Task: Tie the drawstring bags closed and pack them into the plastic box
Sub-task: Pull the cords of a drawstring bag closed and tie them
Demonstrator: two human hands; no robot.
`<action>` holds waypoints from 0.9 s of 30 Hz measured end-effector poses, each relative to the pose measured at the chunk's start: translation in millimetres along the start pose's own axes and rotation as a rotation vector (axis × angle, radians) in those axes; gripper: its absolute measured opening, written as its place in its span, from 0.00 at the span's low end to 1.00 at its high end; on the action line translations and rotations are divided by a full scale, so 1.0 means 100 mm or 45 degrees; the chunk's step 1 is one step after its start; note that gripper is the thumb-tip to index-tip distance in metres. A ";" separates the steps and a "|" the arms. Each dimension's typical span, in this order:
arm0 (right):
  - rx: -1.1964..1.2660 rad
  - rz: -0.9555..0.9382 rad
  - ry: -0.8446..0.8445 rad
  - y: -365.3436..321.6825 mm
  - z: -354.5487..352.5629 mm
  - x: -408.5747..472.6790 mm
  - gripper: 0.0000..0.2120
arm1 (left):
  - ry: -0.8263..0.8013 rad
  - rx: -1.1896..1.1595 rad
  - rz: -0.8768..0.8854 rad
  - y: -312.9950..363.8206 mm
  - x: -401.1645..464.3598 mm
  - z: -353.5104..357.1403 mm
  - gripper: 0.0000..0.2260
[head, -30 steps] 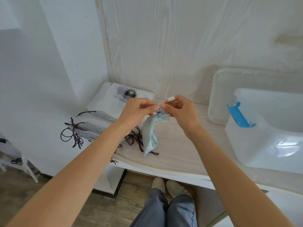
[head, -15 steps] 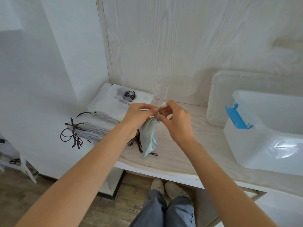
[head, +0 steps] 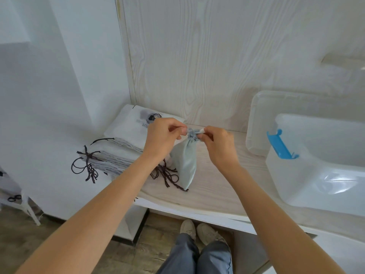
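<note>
Two bare hands meet over a pale wood-grain tabletop (head: 217,186), working at the gathered neck of a small pale blue satin drawstring bag (head: 184,165). The left hand (head: 163,138) pinches the puckered top of the bag between thumb and curled fingers on its left side, and the right hand (head: 220,147) pinches the same neck from the right, its fingertips closed round the fabric or the cord there; which of the two cannot be told. A white tip shows at the right hand's fingers. The bag hangs from this double grip, body tilted down and toward the person, with its lower corner at or just above the tabletop near the front edge. Just left of the bag lies a stack of flat white cloth bags (head: 126,147), the top one printed with a dark sheep-like logo, and dark brown drawstring cords (head: 85,167) trail off the stack's near end and under the left wrist. Well to the right stands a clear plastic storage box (head: 316,175) with a blue latch handle (head: 280,144) on its near end wall, and its clear plastic lid (head: 260,119) leans upright behind it against the wood-grain wall panel (head: 217,56). The blue bag is outside the box.
</note>
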State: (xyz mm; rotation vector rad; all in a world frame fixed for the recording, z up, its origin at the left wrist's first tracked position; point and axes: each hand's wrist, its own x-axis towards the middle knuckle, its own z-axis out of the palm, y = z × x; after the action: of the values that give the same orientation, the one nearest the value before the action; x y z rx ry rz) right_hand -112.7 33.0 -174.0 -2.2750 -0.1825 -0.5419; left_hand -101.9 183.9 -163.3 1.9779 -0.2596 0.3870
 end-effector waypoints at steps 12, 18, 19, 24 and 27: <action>0.065 0.116 0.127 0.07 -0.03 -0.01 0.11 | 0.078 0.053 -0.058 -0.04 -0.04 -0.05 0.05; 0.193 0.200 0.159 0.06 -0.08 -0.03 0.08 | 0.082 -0.001 -0.091 -0.04 -0.03 -0.03 0.04; 0.218 0.206 0.152 0.05 -0.10 -0.03 0.08 | 0.080 -0.004 -0.092 -0.04 -0.03 -0.04 0.04; 0.476 0.306 0.028 0.04 -0.14 -0.03 0.07 | -0.125 -0.141 -0.061 -0.04 -0.08 -0.03 0.03; 0.690 0.458 -0.080 -0.04 -0.14 0.02 0.07 | -0.183 -0.165 -0.002 0.00 -0.10 0.01 0.05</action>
State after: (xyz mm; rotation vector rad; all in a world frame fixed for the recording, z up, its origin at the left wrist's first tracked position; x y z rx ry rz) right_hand -116.6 25.1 -162.0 -1.7396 0.0487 -0.1975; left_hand -111.2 182.8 -167.5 1.8800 -0.3654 0.2209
